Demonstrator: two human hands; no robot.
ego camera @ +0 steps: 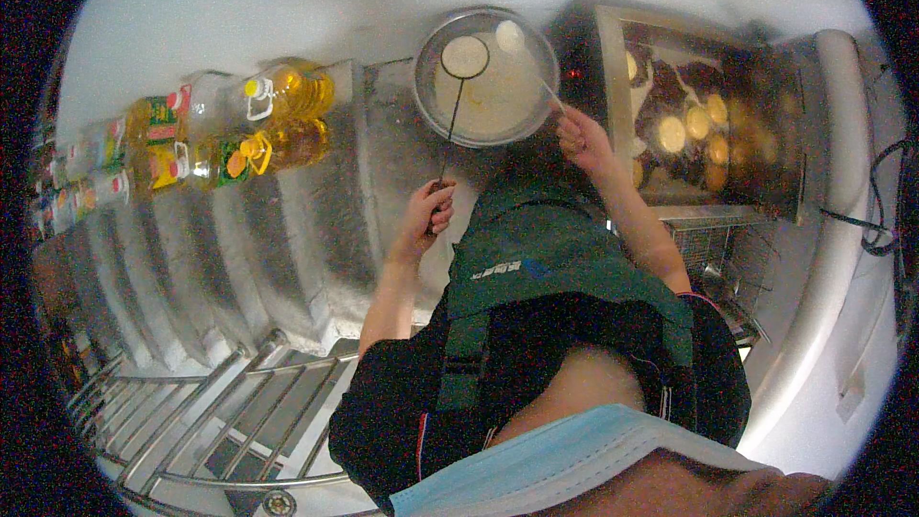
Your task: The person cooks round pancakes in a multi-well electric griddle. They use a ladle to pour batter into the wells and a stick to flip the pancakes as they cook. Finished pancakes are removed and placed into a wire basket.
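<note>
My left hand (427, 219) grips the long thin handle of a round ladle-like mould (465, 56). The mould is full of pale batter and sits over a large metal bowl (423, 104). A pale, slightly lumpy batter (481, 111) covers the bowl's bottom. In my right hand (583, 136) is the slim handle of a spoon (510, 36), whose white, batter-coated head is over the bowl's far right part. The spoon's shaft is blurred. Both hands are outside the near side of the bowl, left and right.
To the right stands a deep fryer (609, 100) with several round yellow cakes (672, 134) in dark oil. Plastic oil bottles (301, 143) line steps (323, 230) on the left, above a metal railing (215, 431). A black cable (877, 230) hangs at far right.
</note>
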